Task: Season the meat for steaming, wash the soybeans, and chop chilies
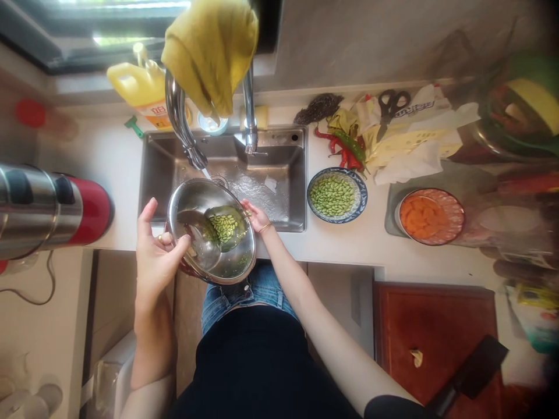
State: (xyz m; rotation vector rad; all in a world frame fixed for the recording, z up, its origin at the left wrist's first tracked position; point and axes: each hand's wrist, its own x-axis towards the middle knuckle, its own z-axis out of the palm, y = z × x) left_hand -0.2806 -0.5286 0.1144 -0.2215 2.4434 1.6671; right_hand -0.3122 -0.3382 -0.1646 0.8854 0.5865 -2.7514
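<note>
A steel bowl tilts over the front of the sink, with green beans and water in it. My left hand grips the bowl's near left rim, thumb on the inside. My right hand holds the right rim with curled fingers. A thin stream of water runs from the faucet into the bowl.
A blue-rimmed bowl of shelled beans and a bowl of orange slices stand right of the sink. Chillies, scissors and wrappers lie behind. A cleaver rests on the red cutting board. A red and steel flask is at left.
</note>
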